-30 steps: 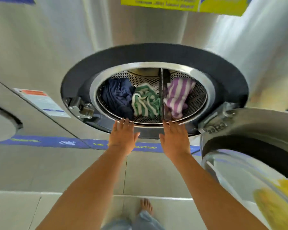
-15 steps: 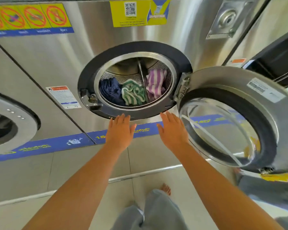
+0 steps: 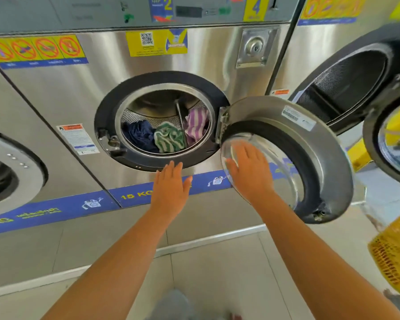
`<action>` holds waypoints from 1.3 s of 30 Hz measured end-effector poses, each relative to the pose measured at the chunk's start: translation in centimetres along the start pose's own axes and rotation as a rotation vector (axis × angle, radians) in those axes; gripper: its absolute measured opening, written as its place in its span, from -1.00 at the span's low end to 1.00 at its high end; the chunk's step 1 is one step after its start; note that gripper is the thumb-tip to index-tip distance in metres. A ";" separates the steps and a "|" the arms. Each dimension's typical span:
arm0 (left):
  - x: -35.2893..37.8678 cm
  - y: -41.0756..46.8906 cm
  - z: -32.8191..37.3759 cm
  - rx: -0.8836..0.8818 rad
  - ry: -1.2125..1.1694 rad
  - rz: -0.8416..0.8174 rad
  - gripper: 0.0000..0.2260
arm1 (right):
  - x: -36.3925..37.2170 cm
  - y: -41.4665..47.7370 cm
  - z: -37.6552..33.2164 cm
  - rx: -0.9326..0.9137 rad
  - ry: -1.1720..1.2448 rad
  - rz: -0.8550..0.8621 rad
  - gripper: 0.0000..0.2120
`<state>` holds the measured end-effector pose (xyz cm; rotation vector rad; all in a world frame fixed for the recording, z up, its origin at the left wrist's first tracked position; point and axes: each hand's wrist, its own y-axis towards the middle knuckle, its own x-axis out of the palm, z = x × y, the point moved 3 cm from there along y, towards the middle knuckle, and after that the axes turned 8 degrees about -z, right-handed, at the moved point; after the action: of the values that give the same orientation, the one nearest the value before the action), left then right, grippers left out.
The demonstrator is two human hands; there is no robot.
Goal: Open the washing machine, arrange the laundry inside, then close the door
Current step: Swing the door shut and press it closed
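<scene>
The steel washing machine (image 3: pixel 194 65) stands in front of me with its round door (image 3: pixel 319 158) swung open to the right on its hinge. Inside the drum lie a dark blue garment (image 3: pixel 139 137), a green-and-white striped cloth (image 3: pixel 169 139) and a purple-and-white striped cloth (image 3: pixel 195 125). My left hand (image 3: pixel 171 188) hovers open just below the drum's rim, holding nothing. My right hand (image 3: pixel 249 172) is flat and open against the inner glass of the door.
A second machine on the right has its door (image 3: pixel 388 144) open, close behind this door. A yellow laundry basket (image 3: pixel 395 255) sits at the lower right. Another machine's closed door (image 3: pixel 14 172) is at the left. Tiled floor lies below.
I have drawn back from the drum, so more of the machine shows. My right hand has moved right onto the door's glass; my left hand stays below the opening.
</scene>
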<state>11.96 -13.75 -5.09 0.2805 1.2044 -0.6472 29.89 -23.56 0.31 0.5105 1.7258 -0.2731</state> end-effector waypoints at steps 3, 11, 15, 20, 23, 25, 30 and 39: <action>0.9 -1.6 4.4 -0.007 -0.059 0.011 -0.48 | -2.0 -1.3 3.0 -0.013 0.005 0.071 -0.60; 3.7 -3.9 16.0 0.044 -0.189 0.030 -0.47 | -7.3 -3.1 12.6 0.062 -0.024 0.275 -0.48; 5.0 -4.4 20.1 0.100 -0.200 0.035 -0.46 | -8.1 -3.0 16.6 0.127 0.029 0.145 -0.30; 6.0 -4.8 23.0 0.134 -0.180 0.009 -0.43 | -7.8 -3.2 18.0 0.090 0.047 0.045 -0.31; 6.6 -5.2 23.8 0.131 -0.197 -0.011 -0.42 | -7.8 -3.6 17.6 0.129 0.074 0.082 -0.41; 6.8 -5.4 24.3 0.127 -0.231 -0.014 -0.41 | -8.0 -3.9 17.1 0.114 0.099 0.106 -0.50; 6.5 -6.4 24.1 0.135 -0.309 0.018 -0.42 | -8.9 -5.0 15.4 0.013 0.211 0.088 -0.66; 5.9 -8.1 18.6 0.038 -0.383 0.142 -0.31 | -7.2 -6.0 8.9 -0.367 0.223 -0.060 -0.63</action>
<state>22.68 -31.79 -2.96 0.2578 0.7984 -0.5698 35.77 -34.15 4.82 0.2254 1.9549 0.0632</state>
